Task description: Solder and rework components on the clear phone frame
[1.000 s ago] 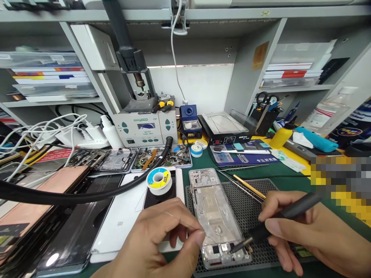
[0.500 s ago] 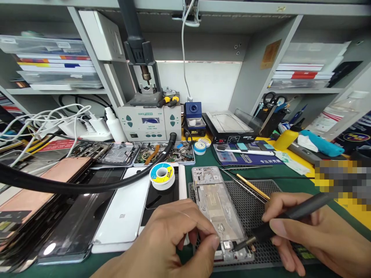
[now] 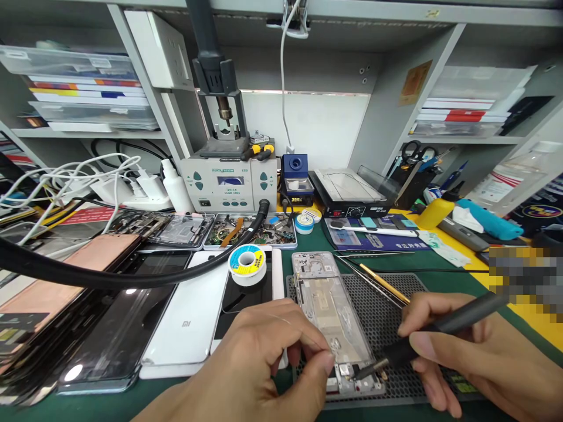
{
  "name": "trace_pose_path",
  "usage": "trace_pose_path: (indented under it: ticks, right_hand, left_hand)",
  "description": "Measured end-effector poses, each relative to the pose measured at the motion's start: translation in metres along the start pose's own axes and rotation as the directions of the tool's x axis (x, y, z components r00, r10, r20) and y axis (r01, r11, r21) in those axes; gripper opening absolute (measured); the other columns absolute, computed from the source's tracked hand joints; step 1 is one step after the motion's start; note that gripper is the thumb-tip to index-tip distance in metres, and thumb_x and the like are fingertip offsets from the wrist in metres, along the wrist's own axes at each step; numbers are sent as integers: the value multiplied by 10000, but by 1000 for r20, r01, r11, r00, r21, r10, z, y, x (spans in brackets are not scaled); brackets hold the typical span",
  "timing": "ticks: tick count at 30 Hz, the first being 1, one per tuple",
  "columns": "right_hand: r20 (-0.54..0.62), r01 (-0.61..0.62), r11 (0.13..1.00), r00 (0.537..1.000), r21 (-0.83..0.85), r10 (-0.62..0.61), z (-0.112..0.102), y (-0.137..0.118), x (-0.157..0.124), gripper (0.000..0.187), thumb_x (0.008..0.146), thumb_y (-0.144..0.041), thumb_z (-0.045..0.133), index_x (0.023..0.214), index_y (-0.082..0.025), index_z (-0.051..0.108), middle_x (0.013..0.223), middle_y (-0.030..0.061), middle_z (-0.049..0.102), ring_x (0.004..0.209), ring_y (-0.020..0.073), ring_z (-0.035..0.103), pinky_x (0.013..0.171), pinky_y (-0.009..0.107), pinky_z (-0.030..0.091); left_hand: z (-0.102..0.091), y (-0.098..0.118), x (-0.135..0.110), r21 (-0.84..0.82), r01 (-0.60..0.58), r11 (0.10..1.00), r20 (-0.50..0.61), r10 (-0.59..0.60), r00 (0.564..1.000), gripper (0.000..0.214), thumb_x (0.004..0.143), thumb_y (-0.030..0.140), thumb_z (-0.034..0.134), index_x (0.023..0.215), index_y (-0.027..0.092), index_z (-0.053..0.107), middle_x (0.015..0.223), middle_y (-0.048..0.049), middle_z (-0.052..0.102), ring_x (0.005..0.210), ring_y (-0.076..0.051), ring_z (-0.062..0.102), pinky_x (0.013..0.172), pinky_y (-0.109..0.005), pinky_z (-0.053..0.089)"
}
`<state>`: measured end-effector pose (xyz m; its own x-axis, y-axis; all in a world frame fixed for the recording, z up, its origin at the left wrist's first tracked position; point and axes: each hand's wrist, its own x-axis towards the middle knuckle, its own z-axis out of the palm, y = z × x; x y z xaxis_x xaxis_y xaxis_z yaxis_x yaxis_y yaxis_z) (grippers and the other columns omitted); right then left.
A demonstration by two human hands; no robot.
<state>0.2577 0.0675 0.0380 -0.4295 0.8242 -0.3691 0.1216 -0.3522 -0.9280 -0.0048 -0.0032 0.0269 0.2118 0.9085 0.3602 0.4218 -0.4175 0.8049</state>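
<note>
My right hand (image 3: 488, 351) grips a black soldering iron (image 3: 461, 316) like a pen. Its tip rests at the lower end of an opened phone frame (image 3: 332, 305), by small metal parts; exact contact is too small to tell. My left hand (image 3: 264, 351) is closed in a pinch just left of that end. A fine, bright strand of solder wire (image 3: 281, 319) runs over its fingers; its end is hidden at the fingertips. Under the phone frame lies a grey perforated mat (image 3: 400, 375). Behind my left hand, a solder spool (image 3: 247, 275) sits on a phone.
Several phones, including a white one (image 3: 185, 316), lie to the left, with a thick black hose (image 3: 132, 281) arching over them. A hot-air station (image 3: 229, 184) stands behind. Tweezers (image 3: 373, 281) lie above the mat; a blue pad with a brush (image 3: 378, 234) sits farther back.
The view has shifted slightly. Both hands, the soldering iron and the phone frame keep practically the same positions relative to each other.
</note>
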Motion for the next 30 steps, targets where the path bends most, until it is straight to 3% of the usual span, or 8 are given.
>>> trace_pose_path:
  ticks: [10, 30]
  right_hand:
    - [-8, -9, 1000, 1000, -26, 9, -2, 0, 0, 362, 618, -376, 1032, 719, -180, 745, 528, 12, 708, 438, 178, 713, 394, 189, 546]
    - [3, -18, 1000, 1000, -9, 18, -1, -1, -2, 449, 641, -474, 1033, 766, -175, 722, 536, -1, 727, 464, 145, 713, 423, 169, 530]
  left_hand:
    - [-2, 3, 1, 19, -16, 1000, -2, 16, 1000, 186, 917, 89, 663, 769, 169, 744, 669, -23, 692, 605, -127, 611, 529, -214, 472]
    - [-1, 3, -4, 14, -15, 1000, -9, 15, 1000, 191, 896, 64, 649, 770, 160, 756, 670, -14, 680, 601, -113, 604, 527, -184, 454]
